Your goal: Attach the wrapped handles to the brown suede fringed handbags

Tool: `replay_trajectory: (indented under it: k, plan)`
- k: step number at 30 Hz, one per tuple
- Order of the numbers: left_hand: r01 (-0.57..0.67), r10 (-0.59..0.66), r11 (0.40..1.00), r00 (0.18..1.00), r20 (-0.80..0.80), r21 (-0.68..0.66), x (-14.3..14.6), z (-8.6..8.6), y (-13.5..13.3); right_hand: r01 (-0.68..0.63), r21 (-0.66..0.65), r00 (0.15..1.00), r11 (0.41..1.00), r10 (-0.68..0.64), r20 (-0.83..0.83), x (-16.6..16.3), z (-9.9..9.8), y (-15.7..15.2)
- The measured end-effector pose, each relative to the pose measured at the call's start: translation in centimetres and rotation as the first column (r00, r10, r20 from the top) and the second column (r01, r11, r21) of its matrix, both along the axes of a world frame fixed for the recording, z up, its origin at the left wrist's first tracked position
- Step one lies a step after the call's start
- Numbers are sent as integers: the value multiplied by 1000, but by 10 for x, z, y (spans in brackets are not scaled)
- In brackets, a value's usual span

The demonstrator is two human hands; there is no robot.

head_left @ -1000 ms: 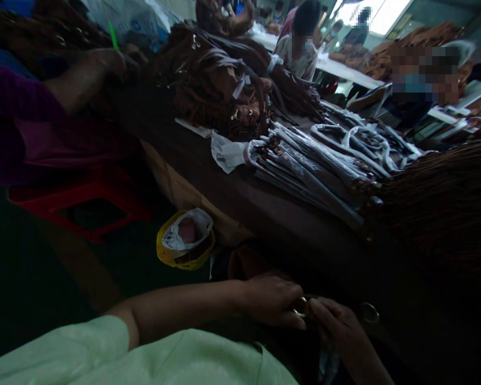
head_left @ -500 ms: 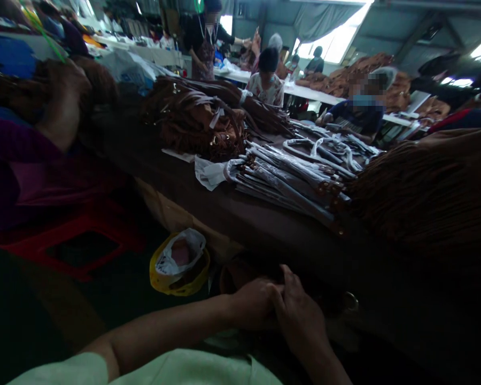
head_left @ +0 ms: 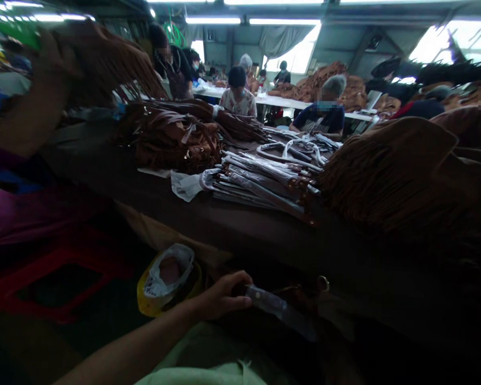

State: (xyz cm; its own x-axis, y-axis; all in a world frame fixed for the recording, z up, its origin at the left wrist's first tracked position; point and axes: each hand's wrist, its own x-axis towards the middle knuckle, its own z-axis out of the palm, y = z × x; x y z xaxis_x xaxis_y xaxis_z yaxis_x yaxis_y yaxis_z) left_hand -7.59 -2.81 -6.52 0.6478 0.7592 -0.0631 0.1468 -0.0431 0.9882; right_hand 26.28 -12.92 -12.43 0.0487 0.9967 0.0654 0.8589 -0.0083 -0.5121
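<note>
My left hand (head_left: pixel 220 294) reaches forward below the table edge, fingers closed round the end of a plastic-wrapped strap (head_left: pixel 276 309) that runs right and down. A metal ring (head_left: pixel 323 283) shows just past it on a dark brown piece. My right hand is out of view. On the dark table (head_left: pixel 240 224) above lies a bundle of wrapped straps (head_left: pixel 260 184), with a brown fringed bag (head_left: pixel 388 176) to its right.
A pile of brown bags (head_left: pixel 172 136) sits at the table's back left. A person in a purple sleeve (head_left: pixel 20 208) sits at left by a red stool (head_left: pixel 44 278). A yellow container with a white bag (head_left: pixel 166 278) lies on the floor. Several people work behind.
The view has tilted up. My right hand, which met the left at the ring, has left the view. My left hand now grips the wrapped strap.
</note>
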Motion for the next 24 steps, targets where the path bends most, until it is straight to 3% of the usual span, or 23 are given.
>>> replay_trajectory:
  k: [2, 4, 8, 11, 13, 15, 17, 19, 22, 24]
  plan:
    - [7, -6, 999, 1000, 16, -41, 0, -4, -2, -17, 101, 999, 995, 12, 51, -8, -23, -4]
    - [7, -5, 997, 1000, 21, -78, -2, -5, -1, -43, 196, 994, 980, 23, 103, -15, -33, -5]
    - [32, -29, 989, 999, 23, -142, -11, 11, 11, -90, 335, 977, 938, 19, 210, -3, -24, -10]
    - [52, -52, 996, 999, 1, -73, -14, 52, 22, -183, 484, 916, 856, -30, 399, 12, 5, -14]
    - [-8, 24, 988, 994, -102, 157, -6, 88, 24, -191, 509, 891, 840, -69, 448, 12, 35, -12]
    - [-2, 106, 895, 972, -208, 447, 14, 122, 19, -215, 546, 887, 810, -72, 456, 2, 67, -5]
    - [121, 99, 786, 944, -316, 607, 41, 146, 11, -235, 568, 890, 789, -60, 452, -13, 96, 4]
    - [285, 57, 747, 873, -485, 601, 66, 158, 5, -243, 586, 896, 772, -53, 441, -25, 117, 13]
    - [468, -89, 787, 731, -677, 402, 83, 163, 8, -228, 606, 907, 762, -60, 417, -29, 135, 22]
    - [492, -167, 813, 710, -684, 312, 78, 166, 18, -74, 647, 938, 759, -167, 303, -21, 139, 25]
